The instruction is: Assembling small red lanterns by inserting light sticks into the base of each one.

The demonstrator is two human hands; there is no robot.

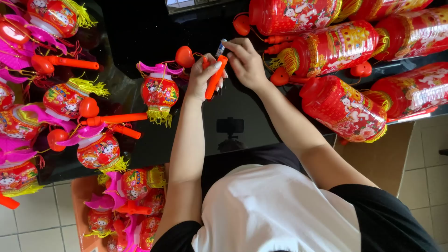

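Left hand (204, 77): fingers wrapped round orange plastic lantern handle (215, 78), held upright above glossy black counter (140, 32).

Right hand (246, 63): fingertips pinch small blue-and-silver cylinder (220, 48), likely battery, at handle's top end.

Risks: cylinder could slip from pinch, roll across counter; misaligned push could jam it.

Handle: slim, smooth tube, bright orange. Small red paper lantern with yellow fringe (159, 93) just left of fingers; large red cylindrical lanterns (343, 108) to right.
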